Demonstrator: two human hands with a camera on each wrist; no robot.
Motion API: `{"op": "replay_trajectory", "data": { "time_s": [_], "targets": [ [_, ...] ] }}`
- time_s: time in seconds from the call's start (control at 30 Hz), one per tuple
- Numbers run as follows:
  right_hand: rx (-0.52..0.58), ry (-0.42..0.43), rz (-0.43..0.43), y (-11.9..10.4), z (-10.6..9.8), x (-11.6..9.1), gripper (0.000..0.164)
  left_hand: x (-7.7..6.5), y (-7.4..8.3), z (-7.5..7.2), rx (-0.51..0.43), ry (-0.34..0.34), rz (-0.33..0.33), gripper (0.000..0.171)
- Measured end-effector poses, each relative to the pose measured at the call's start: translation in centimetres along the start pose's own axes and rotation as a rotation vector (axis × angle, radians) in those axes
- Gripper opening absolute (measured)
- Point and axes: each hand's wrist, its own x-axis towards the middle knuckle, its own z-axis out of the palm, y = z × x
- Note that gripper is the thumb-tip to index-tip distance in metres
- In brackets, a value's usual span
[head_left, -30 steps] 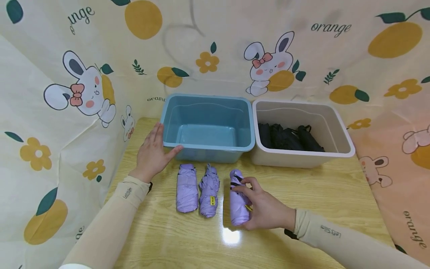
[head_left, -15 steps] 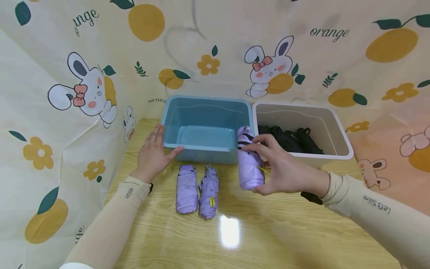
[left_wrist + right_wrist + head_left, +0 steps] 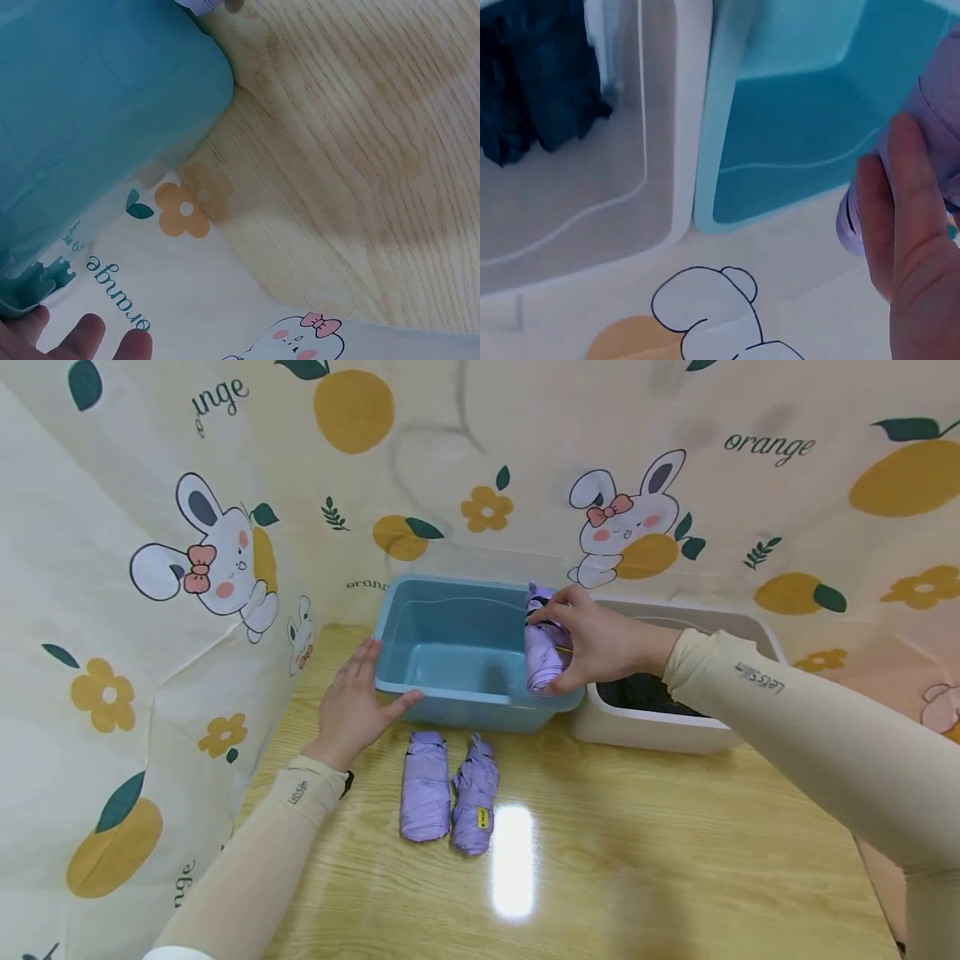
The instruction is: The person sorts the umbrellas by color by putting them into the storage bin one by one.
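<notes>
In the head view my right hand (image 3: 600, 639) grips a folded purple umbrella (image 3: 543, 656) by its side, over the right end of the blue bin (image 3: 480, 700). The right wrist view shows the fingers (image 3: 911, 195) along the umbrella's purple cloth. My left hand (image 3: 356, 706) rests with straight fingers at the blue bin's left rim, its thumb on the front corner. Two more folded purple umbrellas lie side by side on the table in front of the bin: a smooth left one (image 3: 425, 789) and a crumpled right one (image 3: 475, 797) with a yellow tag.
A beige bin (image 3: 652, 735) stands right of the blue one and holds black folded things (image 3: 544, 75); my right forearm hides part of it in the head view. A patterned cloth (image 3: 450, 443) hangs behind the wooden table (image 3: 600, 843).
My right hand has lifted the third purple umbrella off the table and carried it up and away from me, over the blue bin. My left hand stays at the bin's rim.
</notes>
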Motion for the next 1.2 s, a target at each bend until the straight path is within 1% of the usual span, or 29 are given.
{"op": "replay_trajectory", "data": {
  "time_s": [0.17,0.4,0.53,0.7,0.87,1.07,1.2],
  "targets": [
    [-0.057,-0.070,0.035,0.9,0.2,3.0,0.092,-0.1,0.5,0.2,-0.031,0.013,0.010,0.108],
    [-0.100,-0.172,0.036,1.8,1.5,5.9,0.090,-0.1,0.7,0.6,-0.001,0.014,0.040,0.108],
    [-0.113,-0.200,0.054,2.1,2.2,7.1,0.089,0.0,0.6,0.6,0.013,0.014,0.052,0.108],
    [-0.128,-0.226,0.077,2.3,3.4,8.6,0.090,0.0,0.4,0.5,0.021,0.018,0.047,0.108],
    [-0.147,-0.267,0.075,2.3,4.3,9.9,0.089,0.0,0.3,0.3,0.027,0.009,0.040,0.109],
    [-0.153,-0.295,0.077,1.9,4.6,10.8,0.088,0.1,-0.1,0.2,0.041,0.005,0.029,0.108],
    [-0.148,-0.320,0.089,1.7,4.7,10.9,0.088,0.1,-0.2,0.2,0.043,0.007,0.030,0.108]
  ]
}}
